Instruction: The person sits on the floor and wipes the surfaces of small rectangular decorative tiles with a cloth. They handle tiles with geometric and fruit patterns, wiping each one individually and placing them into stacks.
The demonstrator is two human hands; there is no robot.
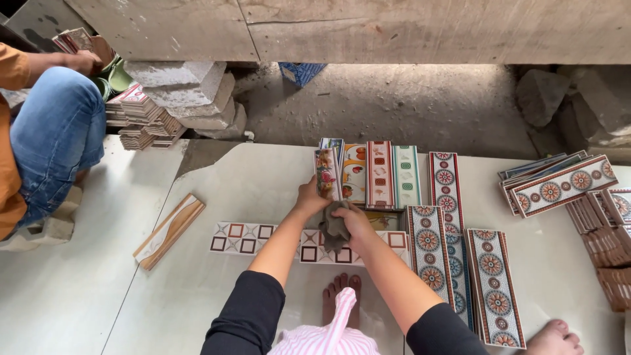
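My left hand (311, 196) grips the lower end of a narrow flowered border tile (326, 173) that stands at the left of a row of patterned tiles. My right hand (355, 222) holds a crumpled grey cloth (334, 225) just below that tile. Both hands hover over a long strip tile with square motifs (246, 237) lying flat on a large pale slab (217, 289). Beside the flowered tile lie a fruit-patterned tile (355, 172), a red-edged tile (380, 174) and a green-edged tile (406, 176).
Rosette-patterned tiles (493, 286) lie to the right, with more stacked at the far right (559, 184). A wood-toned tile (169, 230) lies left. Another person in jeans (52, 138) crouches at left, holding tiles near tile stacks (141, 115) and concrete blocks (190, 92). My bare feet (342, 292) rest below.
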